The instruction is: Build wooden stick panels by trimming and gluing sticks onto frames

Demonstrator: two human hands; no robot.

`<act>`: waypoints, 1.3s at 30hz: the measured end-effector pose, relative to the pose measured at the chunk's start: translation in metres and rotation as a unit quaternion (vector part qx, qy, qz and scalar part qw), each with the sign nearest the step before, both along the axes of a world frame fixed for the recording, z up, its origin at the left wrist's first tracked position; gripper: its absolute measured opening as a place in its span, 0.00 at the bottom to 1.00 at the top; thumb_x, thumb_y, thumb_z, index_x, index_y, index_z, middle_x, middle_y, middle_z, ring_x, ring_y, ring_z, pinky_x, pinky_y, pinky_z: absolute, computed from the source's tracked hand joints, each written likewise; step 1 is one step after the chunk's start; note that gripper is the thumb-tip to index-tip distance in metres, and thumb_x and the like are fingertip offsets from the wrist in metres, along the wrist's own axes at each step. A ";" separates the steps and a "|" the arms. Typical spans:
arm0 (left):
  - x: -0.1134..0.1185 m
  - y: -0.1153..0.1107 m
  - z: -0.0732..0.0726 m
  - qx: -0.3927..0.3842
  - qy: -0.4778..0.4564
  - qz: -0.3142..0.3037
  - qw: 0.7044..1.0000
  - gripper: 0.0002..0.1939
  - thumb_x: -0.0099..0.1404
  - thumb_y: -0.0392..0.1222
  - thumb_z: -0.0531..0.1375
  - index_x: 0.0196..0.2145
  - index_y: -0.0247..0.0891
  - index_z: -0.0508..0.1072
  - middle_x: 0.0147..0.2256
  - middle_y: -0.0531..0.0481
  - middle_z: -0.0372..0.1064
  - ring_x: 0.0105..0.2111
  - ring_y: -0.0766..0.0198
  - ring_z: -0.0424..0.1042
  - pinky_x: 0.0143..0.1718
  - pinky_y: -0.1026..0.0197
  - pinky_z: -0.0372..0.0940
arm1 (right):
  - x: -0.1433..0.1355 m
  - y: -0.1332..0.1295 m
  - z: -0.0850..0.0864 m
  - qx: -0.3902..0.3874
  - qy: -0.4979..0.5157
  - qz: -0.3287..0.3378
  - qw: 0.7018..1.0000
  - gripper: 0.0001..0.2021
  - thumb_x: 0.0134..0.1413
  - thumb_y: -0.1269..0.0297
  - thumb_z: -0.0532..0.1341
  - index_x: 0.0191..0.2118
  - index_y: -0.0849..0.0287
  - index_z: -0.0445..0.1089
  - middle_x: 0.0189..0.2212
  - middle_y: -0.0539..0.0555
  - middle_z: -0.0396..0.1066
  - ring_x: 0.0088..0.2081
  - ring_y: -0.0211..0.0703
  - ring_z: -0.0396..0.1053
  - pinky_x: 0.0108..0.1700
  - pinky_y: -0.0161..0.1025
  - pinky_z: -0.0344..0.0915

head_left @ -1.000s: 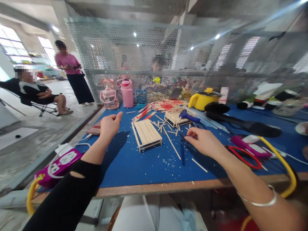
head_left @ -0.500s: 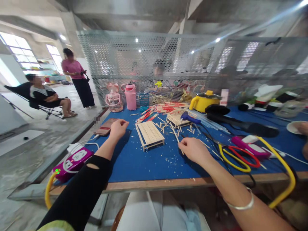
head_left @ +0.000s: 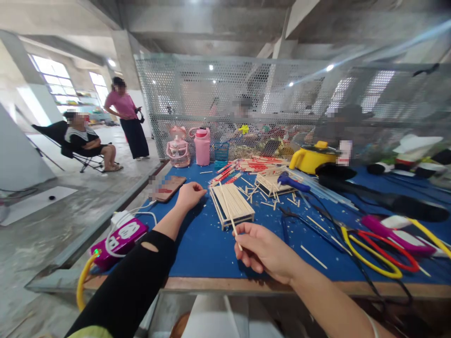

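Note:
My right hand [head_left: 262,251] pinches a thin wooden stick [head_left: 230,213] near its lower end. The stick slants up and left across a small slatted rack of pale wooden sticks [head_left: 237,199]; I cannot tell whether it touches. Just left of the rack, my left hand [head_left: 192,195] hovers over the blue mat with thumb and fingertips pressed together. Anything between those fingertips is too small to make out. Behind and to the right sits a second stick frame [head_left: 269,185], with a blue-handled tool [head_left: 294,182] lying against it. Short cut stick pieces [head_left: 248,191] lie between the two.
A phone [head_left: 171,188] and a purple power strip [head_left: 121,241] lie on the left. Pink bottles [head_left: 202,148], red-printed stick packets [head_left: 259,163] and a yellow pot [head_left: 313,157] stand or lie behind. Pliers [head_left: 305,219] and yellow-and-red handles [head_left: 373,253] are on the right. Two people are beyond the table.
My right hand has swung left with the stick, from beside the rack to over its near edge. My left hand stays close to the rack's left side. The view has shifted slightly.

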State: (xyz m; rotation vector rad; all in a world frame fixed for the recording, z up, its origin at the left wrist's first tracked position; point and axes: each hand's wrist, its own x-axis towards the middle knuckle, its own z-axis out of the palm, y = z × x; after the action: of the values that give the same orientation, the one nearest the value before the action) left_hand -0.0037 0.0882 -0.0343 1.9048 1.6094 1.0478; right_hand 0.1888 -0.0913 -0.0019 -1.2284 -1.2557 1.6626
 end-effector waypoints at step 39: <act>0.011 0.009 -0.011 0.042 -0.143 -0.184 0.972 0.23 0.54 0.32 0.57 0.48 0.33 0.73 0.46 0.42 0.74 0.46 0.55 0.73 0.51 0.54 0.64 | -0.018 0.020 -0.013 0.090 -0.075 -0.120 0.986 0.08 0.52 0.61 0.59 0.29 0.59 0.61 0.17 0.45 0.66 0.16 0.31 0.63 0.16 0.29 0.59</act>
State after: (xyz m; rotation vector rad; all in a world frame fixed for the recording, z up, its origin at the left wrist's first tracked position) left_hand 0.0072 0.0970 -0.0449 1.9042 1.0215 1.1748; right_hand 0.1710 -0.0709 -0.0145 -1.3526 -1.2615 1.2758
